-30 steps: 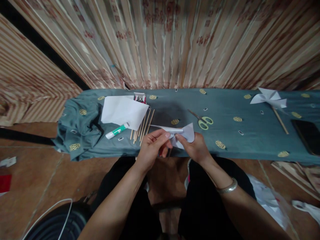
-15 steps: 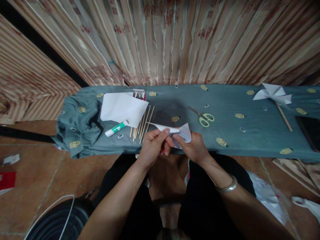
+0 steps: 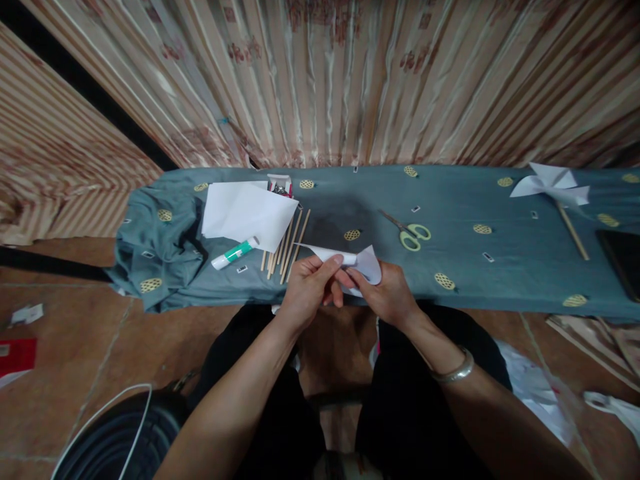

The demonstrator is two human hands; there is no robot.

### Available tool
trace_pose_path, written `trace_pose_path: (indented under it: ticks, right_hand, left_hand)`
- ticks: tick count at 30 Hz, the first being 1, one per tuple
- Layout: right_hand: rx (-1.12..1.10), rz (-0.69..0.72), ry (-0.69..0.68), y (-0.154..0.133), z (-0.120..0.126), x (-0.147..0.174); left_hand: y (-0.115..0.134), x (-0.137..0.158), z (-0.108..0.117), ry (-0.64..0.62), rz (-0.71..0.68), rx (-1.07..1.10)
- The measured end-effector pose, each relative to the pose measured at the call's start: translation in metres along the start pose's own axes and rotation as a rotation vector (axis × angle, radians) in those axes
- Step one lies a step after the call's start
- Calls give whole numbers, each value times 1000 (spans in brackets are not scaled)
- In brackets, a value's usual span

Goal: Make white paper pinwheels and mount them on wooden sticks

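Note:
A folded piece of white paper point(image 3: 369, 264) is held between my two hands at the near edge of the cloth-covered table. My left hand point(image 3: 311, 283) pinches its left part, thumb on top, and a pointed corner sticks out to the left. On the other side my right hand point(image 3: 387, 288) grips the paper with its thumb pressed near the middle; its other fingers are mostly hidden. Just beyond my left hand lie several thin wooden sticks point(image 3: 295, 245). Green-handled scissors point(image 3: 413, 235) rest to the right, beyond my right hand.
White paper sheets point(image 3: 245, 212), a glue stick point(image 3: 234, 253) and a small open box of metal bits point(image 3: 280, 187) lie at left. A paper pinwheel on a stick point(image 3: 555, 187) and a dark flat device point(image 3: 620, 260) are at right. A black bucket point(image 3: 117, 440) stands on the floor.
My left thumb has shifted slightly right along the paper's folded edge, and the right end of the paper has tilted a little. The camera view has moved slightly.

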State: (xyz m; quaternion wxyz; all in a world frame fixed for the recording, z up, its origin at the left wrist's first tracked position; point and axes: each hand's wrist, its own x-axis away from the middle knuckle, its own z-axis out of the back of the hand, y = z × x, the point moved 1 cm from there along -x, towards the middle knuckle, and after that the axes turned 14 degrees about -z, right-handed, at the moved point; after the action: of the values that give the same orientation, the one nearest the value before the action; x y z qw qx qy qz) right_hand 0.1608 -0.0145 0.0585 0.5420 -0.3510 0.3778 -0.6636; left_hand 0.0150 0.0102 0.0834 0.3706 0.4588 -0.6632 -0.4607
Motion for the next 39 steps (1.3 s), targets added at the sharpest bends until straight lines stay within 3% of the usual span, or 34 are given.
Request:
trace_pose_path:
  ticks: [11, 16, 21, 23, 26, 30, 39]
  right_hand:
    - [-69, -88, -7, 3, -1, -4]
    - [-283, -159, 18, 9, 10, -13]
    - [-544, -253, 6, 13, 13, -16]
    - [-621, -269, -35, 13, 11, -15]
    - [-683, -277, -104, 12, 7, -13]
    - [-616, -268, -126, 7, 3, -12]
    - [-386, -197, -116, 4, 0, -11]
  left_hand:
    - [3, 1, 0, 1, 3, 42]
    - [10, 1, 12, 42, 4, 79]
    - [7, -4, 36, 284, -277, -63]
    - [1, -6, 40, 252, -261, -53]
    - [-5, -6, 36, 86, -110, 35]
    - [-5, -2, 25, -92, -25, 1]
    - [-13, -3, 18, 3, -59, -147]
